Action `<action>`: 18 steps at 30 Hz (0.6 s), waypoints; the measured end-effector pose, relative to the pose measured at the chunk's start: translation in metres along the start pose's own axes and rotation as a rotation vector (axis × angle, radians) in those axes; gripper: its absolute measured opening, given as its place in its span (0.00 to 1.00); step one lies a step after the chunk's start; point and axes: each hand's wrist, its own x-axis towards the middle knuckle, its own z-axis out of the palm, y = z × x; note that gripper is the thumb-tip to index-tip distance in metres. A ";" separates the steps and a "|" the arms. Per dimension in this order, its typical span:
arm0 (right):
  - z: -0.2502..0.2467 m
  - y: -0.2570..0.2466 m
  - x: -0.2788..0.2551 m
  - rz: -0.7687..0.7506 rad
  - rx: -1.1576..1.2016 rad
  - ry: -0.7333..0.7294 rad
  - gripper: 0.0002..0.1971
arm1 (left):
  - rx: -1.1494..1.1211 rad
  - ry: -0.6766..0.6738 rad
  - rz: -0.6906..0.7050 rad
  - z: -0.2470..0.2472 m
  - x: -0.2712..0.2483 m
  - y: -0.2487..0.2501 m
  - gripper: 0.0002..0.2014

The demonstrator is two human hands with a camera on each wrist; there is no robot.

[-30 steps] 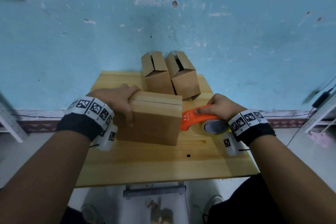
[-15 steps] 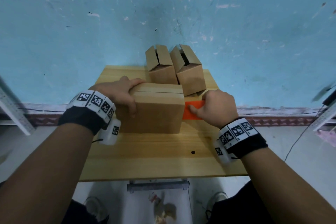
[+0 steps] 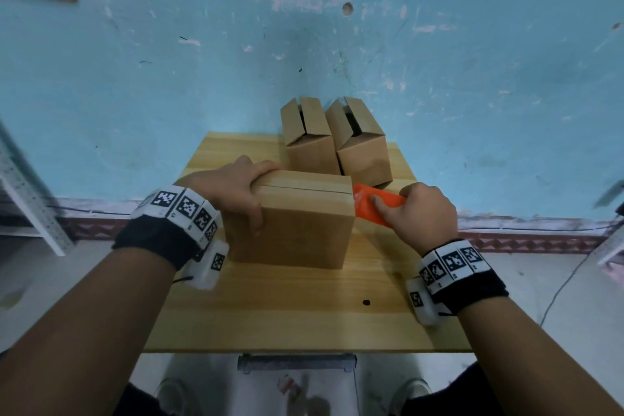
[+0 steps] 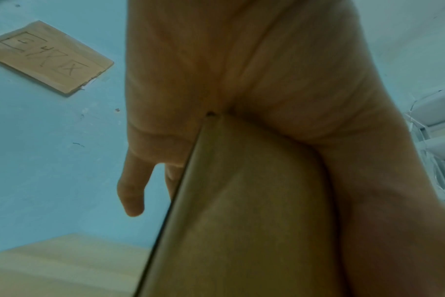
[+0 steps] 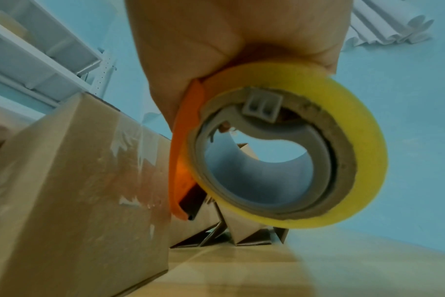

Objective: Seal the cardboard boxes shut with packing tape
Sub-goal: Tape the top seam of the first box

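Your left hand grips the near box mid-table, your right hand holds the tape dispenser against its right side, where tape starts; two boxes behind remain open

A pale wooden tabletop stands against a blue wall. A closed cardboard box sits on it near the middle. Behind that, at the far edge, two smaller boxes with open top flaps stand side by side, touching. A small dark spot marks the wood toward the near right.
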 end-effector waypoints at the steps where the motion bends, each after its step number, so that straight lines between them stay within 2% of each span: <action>1: -0.002 0.001 0.000 0.009 0.022 0.007 0.28 | 0.001 -0.002 0.002 0.000 0.000 0.000 0.55; 8: -0.027 0.004 0.007 0.072 0.301 0.108 0.32 | -0.003 0.008 0.008 -0.001 -0.002 0.002 0.55; 16: -0.033 0.009 0.008 0.163 0.506 0.097 0.36 | 0.073 -0.047 0.004 -0.007 -0.005 0.006 0.56; 18: -0.041 0.007 0.004 0.165 0.520 0.088 0.34 | 0.071 -0.049 0.005 -0.006 -0.007 0.007 0.57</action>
